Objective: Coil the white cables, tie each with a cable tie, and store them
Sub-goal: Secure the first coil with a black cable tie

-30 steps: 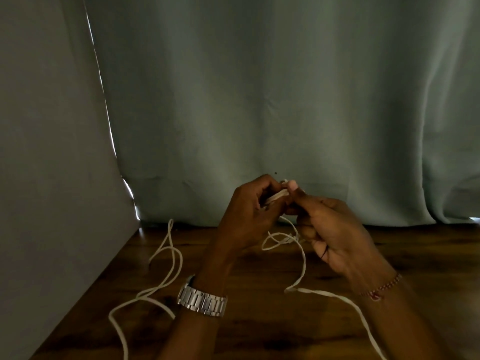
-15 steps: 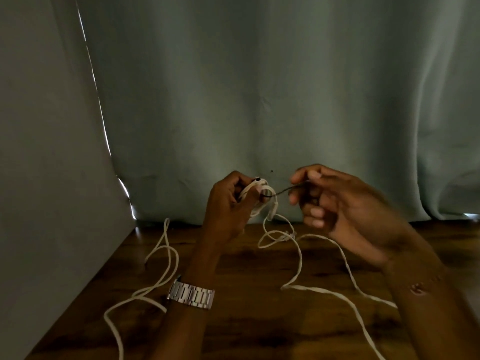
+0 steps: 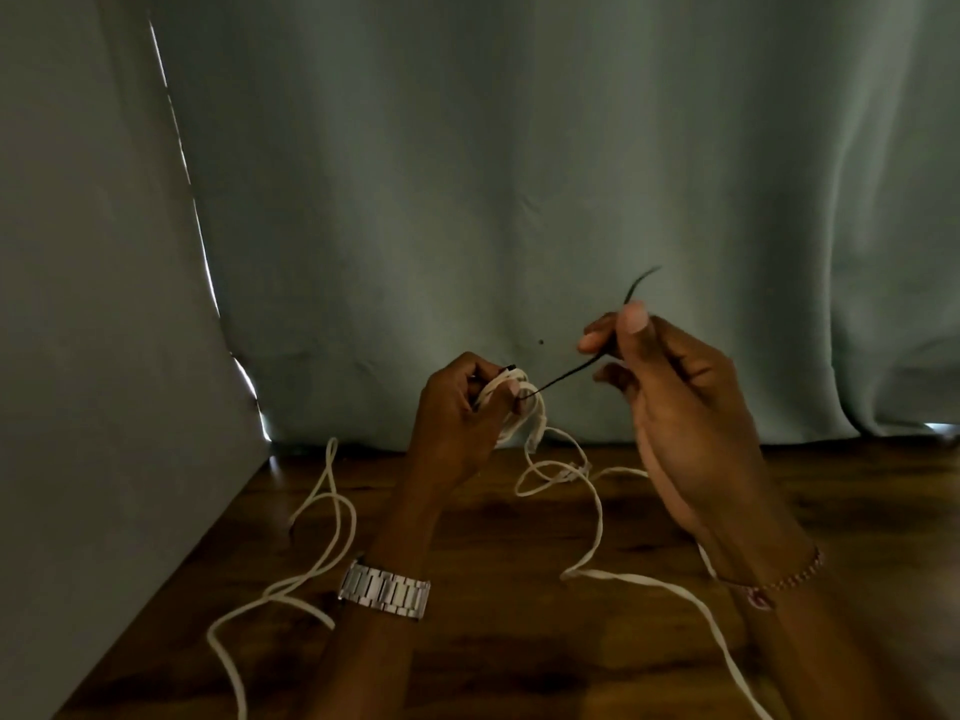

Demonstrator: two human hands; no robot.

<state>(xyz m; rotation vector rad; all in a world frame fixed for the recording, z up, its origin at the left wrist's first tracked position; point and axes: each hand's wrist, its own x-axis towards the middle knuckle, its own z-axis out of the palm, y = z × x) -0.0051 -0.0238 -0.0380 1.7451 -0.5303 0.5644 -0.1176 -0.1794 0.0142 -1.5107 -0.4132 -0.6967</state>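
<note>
Left hand (image 3: 457,418) is gripping the coiled white cable (image 3: 511,407) above the counter (image 3: 493,641) | right hand (image 3: 670,387) is pinching the black cable tie (image 3: 571,374), now pulling farther right | tie is cinching (judged).

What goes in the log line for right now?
left hand grips coiled cable | right hand pinches black tie | loose cable on table
</note>
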